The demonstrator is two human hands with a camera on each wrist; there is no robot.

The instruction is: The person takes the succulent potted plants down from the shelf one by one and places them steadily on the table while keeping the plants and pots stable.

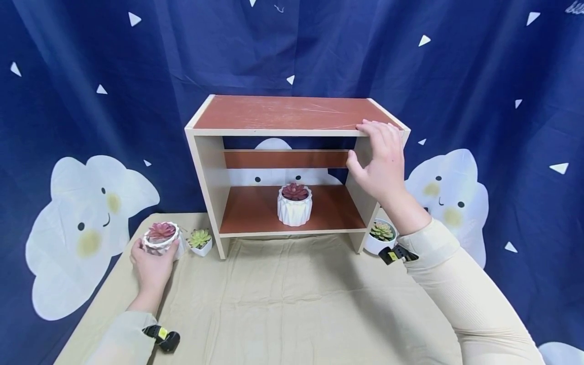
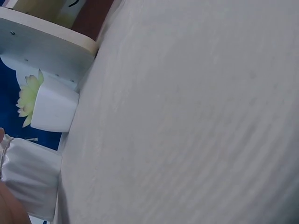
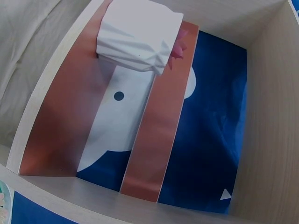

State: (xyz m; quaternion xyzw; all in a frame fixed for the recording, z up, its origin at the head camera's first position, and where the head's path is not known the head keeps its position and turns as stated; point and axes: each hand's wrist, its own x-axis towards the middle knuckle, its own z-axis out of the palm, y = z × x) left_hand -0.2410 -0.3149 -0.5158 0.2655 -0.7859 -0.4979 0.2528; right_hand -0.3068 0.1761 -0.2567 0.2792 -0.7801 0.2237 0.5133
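Observation:
At the table's left side, my left hand (image 1: pixel 152 266) curls round a white pot with a red succulent (image 1: pixel 161 232). In the left wrist view that pot (image 2: pixel 32 177) appears to stand on the cloth, with only a bit of the hand showing. My right hand (image 1: pixel 382 159) is at the front top right corner of a small shelf unit (image 1: pixel 296 114). Its fingers extend over the top board's edge, the thumb apart below; contact is unclear. Inside the shelf, another white pot with a red succulent (image 1: pixel 294 205) stands on the lower board, also visible as a ribbed pot (image 3: pixel 135 32) in the right wrist view.
A small white pot with a green succulent (image 1: pixel 199 242) stands just left of the shelf. To its right, a round white pot with a green succulent (image 1: pixel 382 235) is partly hidden by the right arm. Beige cloth (image 1: pixel 283 304) covers the table before a blue curtain (image 1: pixel 292 45).

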